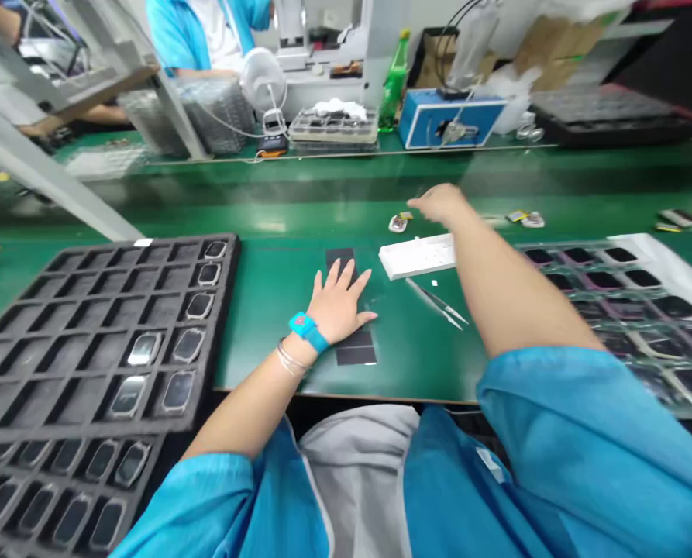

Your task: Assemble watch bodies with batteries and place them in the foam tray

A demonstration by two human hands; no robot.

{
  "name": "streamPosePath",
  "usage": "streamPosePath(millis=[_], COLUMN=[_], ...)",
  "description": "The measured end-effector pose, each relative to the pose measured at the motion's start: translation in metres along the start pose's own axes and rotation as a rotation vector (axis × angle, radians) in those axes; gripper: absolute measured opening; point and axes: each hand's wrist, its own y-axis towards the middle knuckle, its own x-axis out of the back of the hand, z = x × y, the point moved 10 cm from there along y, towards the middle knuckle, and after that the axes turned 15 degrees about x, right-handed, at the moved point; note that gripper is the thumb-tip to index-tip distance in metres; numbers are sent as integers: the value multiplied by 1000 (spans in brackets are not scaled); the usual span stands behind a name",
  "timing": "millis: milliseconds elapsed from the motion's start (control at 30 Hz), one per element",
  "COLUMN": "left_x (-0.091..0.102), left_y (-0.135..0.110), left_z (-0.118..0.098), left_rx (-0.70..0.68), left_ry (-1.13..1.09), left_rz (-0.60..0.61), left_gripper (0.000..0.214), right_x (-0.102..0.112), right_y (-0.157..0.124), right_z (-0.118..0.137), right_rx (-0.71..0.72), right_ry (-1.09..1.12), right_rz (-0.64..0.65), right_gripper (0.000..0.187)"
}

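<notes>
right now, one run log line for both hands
left hand: palm down on black rectangular sheet | right hand: open, beyond white rectangular block | nearby: slim steel tweezers on green bench mat

Left hand (339, 302) spread right over that black strip (340, 263), hiding its middle! The foam tray (60, 310) runs off the bottom edge, and past the right hand (438, 204), those little pieces (397, 224) seem too small to name!

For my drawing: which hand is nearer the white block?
Right. Right hand is just past the white block. Left hand lies further off, flat on the green mat.
</notes>
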Motion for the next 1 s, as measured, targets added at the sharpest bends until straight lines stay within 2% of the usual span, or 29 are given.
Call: streamPosePath(millis=[100,167,267,333,367,433,500,567,600,667,733,900,1000], left_x=[-26,-34,-21,-1,5,2,-15,-25,-28,-33,-36,-21,-10], left_y=[25,28,29,30,32,37,39,37,36,35,33,28,26], left_z=[4,12,20,26,32,42,40,31,28,26,24,22,23], left_rx=[50,65,85,107,139,243,340,367,369,364,333,145,47], left_ry=[50,29,-123,-380,-562,-986,-1383,-1651,-1729,-1792,-1797,-1782,-1746], left_rz=[57,76,-27,-118,-122,6,247,427,470,511,549,665,696], left_gripper=[80,77,71,65,64,63,59,46,36,17,13,36,45], right_x=[-40,-63,-76,-75,-74,-73,-75,-76,-75,-72,-67,-37,-33], right_y=[-7,-8,-6,-11,-17,-38,-71,-107,-123,-147,-159,-163,-165], right_z=[-19,-13,5,21,31,55,83,106,112,116,110,89,86], right_rx=[-212,-218,-160,-107,-70,18,123,247,300,359,347,306,295], right_ry=[-193,-269,-233,-178,-131,50,277,407,421,429,467,591,695], right_rz=[181,306,363,367,363,354,371,398,399,366,309,-23,-105], right_gripper=[40,42,24,18,19,24,25,19,15,15,19,17,15])
